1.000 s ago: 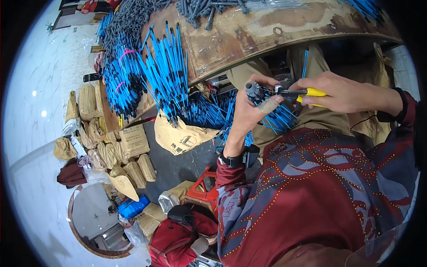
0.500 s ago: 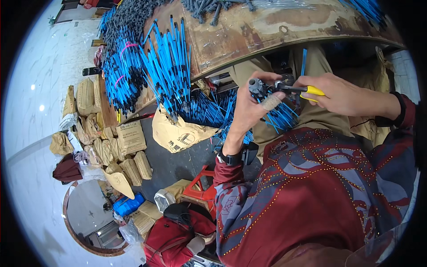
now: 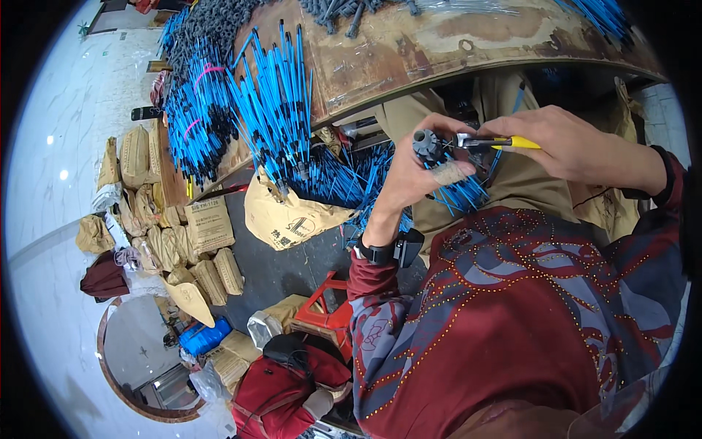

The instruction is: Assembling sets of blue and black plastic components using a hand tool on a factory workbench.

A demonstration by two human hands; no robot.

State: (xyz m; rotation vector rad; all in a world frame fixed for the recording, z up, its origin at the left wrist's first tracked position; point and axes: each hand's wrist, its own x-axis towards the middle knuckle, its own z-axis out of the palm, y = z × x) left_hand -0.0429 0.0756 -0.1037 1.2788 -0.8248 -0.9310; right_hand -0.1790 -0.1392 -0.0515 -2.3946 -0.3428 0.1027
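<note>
My left hand (image 3: pixel 409 172), with a tan wrap on its thumb, is closed round a grey plastic part (image 3: pixel 426 145) that has a ribbed, round, hollow end. In my right hand (image 3: pixel 567 143) is a pair of pliers (image 3: pixel 482 143) with yellow and black handles. The pliers' metal jaws are beside the grey part, next to my left fingers; what they grip, if anything, is too small to tell. A thin blue rod (image 3: pixel 518 101) slants up beside my right fingers; whether they hold it is unclear. Below my left hand lie several blue rods (image 3: pixel 461 196) over my lap.
Ahead is a worn wooden table (image 3: pixel 380 66) with bundles of blue, black-tipped rods (image 3: pixel 281 102) and a heap of grey plastic parts (image 3: pixel 212 33). A paper sack (image 3: pixel 292 223) of rods stands to the left, near a red stool (image 3: pixel 322 307) and packed brown bags (image 3: pixel 212 223).
The pliers have turned to lie more level, and my right hand has shifted slightly. The blue rod beside it leans further right. My left hand keeps hold of the grey part.
</note>
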